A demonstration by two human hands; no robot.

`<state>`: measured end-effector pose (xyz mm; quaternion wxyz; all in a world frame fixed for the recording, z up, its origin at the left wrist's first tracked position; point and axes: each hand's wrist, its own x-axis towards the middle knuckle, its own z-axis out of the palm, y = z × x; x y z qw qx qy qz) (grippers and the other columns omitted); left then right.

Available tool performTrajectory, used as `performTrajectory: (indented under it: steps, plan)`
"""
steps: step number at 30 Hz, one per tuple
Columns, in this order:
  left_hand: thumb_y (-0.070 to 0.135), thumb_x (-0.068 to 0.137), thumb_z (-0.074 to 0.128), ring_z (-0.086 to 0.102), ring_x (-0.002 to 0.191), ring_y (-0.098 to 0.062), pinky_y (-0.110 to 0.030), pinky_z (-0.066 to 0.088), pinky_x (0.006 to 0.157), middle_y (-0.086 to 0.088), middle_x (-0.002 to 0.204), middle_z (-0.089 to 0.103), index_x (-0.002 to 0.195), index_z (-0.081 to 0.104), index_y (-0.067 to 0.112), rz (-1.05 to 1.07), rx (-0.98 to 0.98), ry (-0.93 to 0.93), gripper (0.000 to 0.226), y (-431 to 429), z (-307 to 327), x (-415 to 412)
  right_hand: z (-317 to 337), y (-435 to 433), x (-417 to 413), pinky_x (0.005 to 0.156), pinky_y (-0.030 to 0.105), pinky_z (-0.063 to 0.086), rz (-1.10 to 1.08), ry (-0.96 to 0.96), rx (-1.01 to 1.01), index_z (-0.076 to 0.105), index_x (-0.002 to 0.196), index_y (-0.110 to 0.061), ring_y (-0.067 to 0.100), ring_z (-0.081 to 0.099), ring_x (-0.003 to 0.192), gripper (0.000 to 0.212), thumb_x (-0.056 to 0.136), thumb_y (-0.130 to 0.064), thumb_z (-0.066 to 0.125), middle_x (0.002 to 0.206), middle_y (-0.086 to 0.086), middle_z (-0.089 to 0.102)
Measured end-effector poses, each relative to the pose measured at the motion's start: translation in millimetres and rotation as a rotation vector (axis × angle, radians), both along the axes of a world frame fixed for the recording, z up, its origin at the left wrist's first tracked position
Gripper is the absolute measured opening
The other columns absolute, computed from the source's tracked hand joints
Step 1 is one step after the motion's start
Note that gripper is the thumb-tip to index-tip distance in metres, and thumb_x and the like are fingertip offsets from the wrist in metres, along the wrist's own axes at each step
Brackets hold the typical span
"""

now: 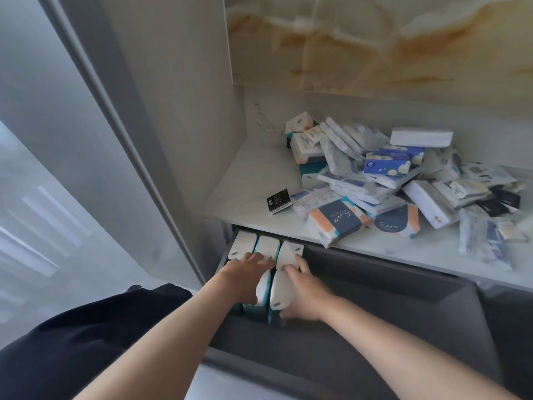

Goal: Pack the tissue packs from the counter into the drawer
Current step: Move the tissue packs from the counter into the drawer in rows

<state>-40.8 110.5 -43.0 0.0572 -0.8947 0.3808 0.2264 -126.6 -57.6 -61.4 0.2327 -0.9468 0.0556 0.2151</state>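
Fingers (302,265) of the right hand (304,297) are curled round the right side of a white pack (281,291), so that one's properly gripped. It's standing on edge at the left end of the open grey drawer (403,301), right up against the other upright packs (266,246) already lined up in there. The left hand (245,275) just lies on top of the neighbouring packs, its fingers (261,259) straight and a bit spread, pressing down, not gripping anything. Up on the table (253,174) there's a big messy pile (375,180) of tissue packs, a couple poking over the front edge above the drawer.
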Motion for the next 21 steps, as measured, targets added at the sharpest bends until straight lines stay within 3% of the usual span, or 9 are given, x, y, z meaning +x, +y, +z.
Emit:
performTrajectory:
  steps: [5,10,12,15,18,21]
  plan:
    - [0.053,0.067,0.081,0.012,0.146,-0.023,-0.042,0.034,0.113,0.000,0.159,0.009,0.155,0.000,0.027,-0.027,-0.023,0.032,0.123,-6.4,-5.5,-5.9,-17.9,13.4,-2.0,0.090,0.031,0.047,-0.017,-0.048,0.010,0.012,0.150,-0.028,0.030,0.056,0.125,0.113,0.066,-0.040,0.087,0.158,0.003,-0.031]
    - [0.054,0.069,0.080,0.021,0.141,-0.026,-0.044,0.038,0.109,-0.001,0.155,0.015,0.155,-0.005,0.027,-0.026,-0.005,-0.019,0.124,-10.5,-15.0,-2.8,-24.0,-1.3,0.0,0.115,0.035,0.033,-0.003,0.024,0.176,-0.010,0.157,-0.028,0.019,0.020,0.150,0.140,0.060,-0.034,0.092,0.154,-0.011,-0.041]
    - [0.053,0.071,0.079,0.021,0.141,-0.026,-0.044,0.037,0.110,-0.002,0.155,0.014,0.156,0.001,0.022,-0.030,0.006,-0.022,0.119,-11.5,-14.1,-2.9,-23.5,-12.2,1.6,0.115,0.034,0.034,-0.010,0.006,0.163,-0.006,0.158,-0.021,0.019,0.020,0.150,0.131,0.067,-0.030,0.088,0.159,-0.014,-0.029]
    - [0.054,0.073,0.077,0.019,0.142,-0.026,-0.044,0.035,0.111,-0.002,0.157,0.011,0.156,0.008,0.024,-0.045,0.025,-0.024,0.111,-12.3,-11.7,-3.5,-19.9,-17.9,1.7,0.108,0.034,0.041,-0.013,-0.089,0.035,0.008,0.158,-0.016,0.023,0.036,0.142,0.104,0.080,-0.025,0.076,0.163,-0.014,-0.011]
    - [0.054,0.073,0.077,0.020,0.142,-0.025,-0.044,0.037,0.110,-0.002,0.157,0.011,0.156,0.009,0.024,-0.057,0.068,-0.030,0.112,-13.2,-9.5,-3.7,-16.2,-18.4,5.3,0.104,0.036,0.045,0.042,-0.049,-0.019,0.011,0.158,-0.018,0.025,0.042,0.136,0.100,0.080,-0.022,0.074,0.162,-0.015,-0.008]
    - [0.055,0.072,0.078,0.021,0.143,-0.026,-0.047,0.037,0.110,-0.003,0.156,0.014,0.155,0.011,0.024,-0.034,0.086,0.003,0.111,-19.2,3.9,5.0,0.9,-25.3,16.4,0.109,0.038,0.041,0.122,-0.020,-0.049,0.022,0.155,-0.013,0.027,0.040,0.139,0.092,0.080,-0.020,0.075,0.163,-0.004,0.011]
